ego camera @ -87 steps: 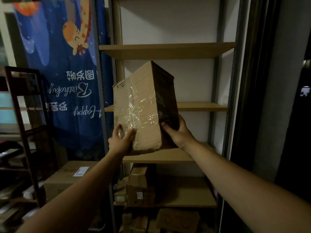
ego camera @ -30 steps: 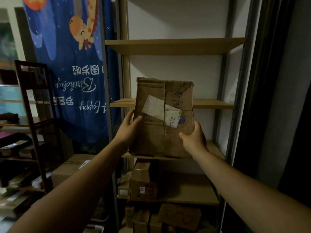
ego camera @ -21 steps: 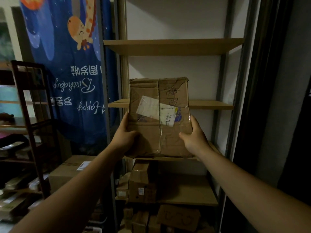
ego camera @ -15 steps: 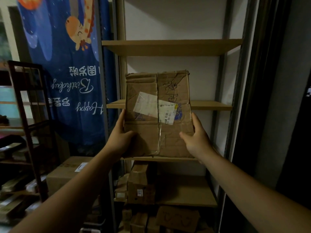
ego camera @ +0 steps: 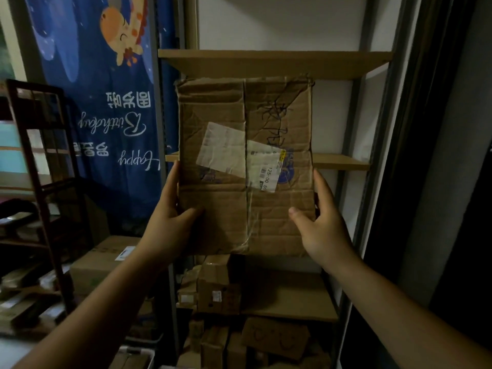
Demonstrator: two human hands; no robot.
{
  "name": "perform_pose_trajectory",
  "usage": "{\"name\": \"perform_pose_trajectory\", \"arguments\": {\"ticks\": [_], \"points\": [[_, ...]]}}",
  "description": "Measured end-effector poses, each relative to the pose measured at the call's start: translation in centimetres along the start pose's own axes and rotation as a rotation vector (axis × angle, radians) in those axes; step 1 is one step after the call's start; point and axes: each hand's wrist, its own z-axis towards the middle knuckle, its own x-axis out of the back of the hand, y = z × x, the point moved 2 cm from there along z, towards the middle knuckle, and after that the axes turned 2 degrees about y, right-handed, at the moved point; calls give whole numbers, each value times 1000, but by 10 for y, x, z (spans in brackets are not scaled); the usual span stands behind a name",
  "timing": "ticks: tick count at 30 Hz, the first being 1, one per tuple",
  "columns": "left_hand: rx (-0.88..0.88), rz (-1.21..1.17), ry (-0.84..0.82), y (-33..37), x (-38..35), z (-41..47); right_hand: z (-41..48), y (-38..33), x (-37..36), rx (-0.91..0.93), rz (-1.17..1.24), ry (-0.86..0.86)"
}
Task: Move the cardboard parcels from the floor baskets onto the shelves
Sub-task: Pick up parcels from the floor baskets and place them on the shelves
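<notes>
up in front of the shelving unit (ego camera: 372, 102), near the camera, a cardboard parcel (ego camera: 239, 222) is held upright between two bare hands, its broad creased face turned toward the viewer. the left hand (ego camera: 170, 222) grips the parcel's lower left edge: the thumb lies across the front face, the palm is against the side, and the fingers reach up along that edge. the right hand (ego camera: 324, 230) holds the lower right edge the same way, thumb bent onto the front face and fingers extended up the side, partly hidden behind the cardboard. both hands are partly closed around the parcel and nothing else is in them. a pale label (ego camera: 223, 147) and a printed label (ego camera: 263, 166) overlap near the middle of the face, with dark scribbles above them on the right. the parcel covers the left part of the middle shelf (ego camera: 340, 162), and its top edge sits just under the upper shelf (ego camera: 274, 62); whether its bottom edge rests on anything cannot be told. below it, small boxes (ego camera: 215, 286) stand on the lower shelf (ego camera: 290, 296). far left hangs a blue banner (ego camera: 106, 102), beside a dark wooden rack (ego camera: 40, 182) and a large box (ego camera: 101, 262).
</notes>
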Motion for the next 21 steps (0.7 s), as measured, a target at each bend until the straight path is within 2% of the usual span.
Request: {"name": "perform_pose_trajectory", "arguments": {"ticks": [4,8,14,21], "points": [[95,67,-14,-15,7,-11,-4,18,-16,-41,32,-53],[216,146,30,-43,33,-35,-25,47,-57,-160,53,-156],[412,235,110,-103,117,-70,-65,68,-155,-383,136,-326],[539,267,131,-161,234,-81,-104,65,-281,-527,144,-354]]}}
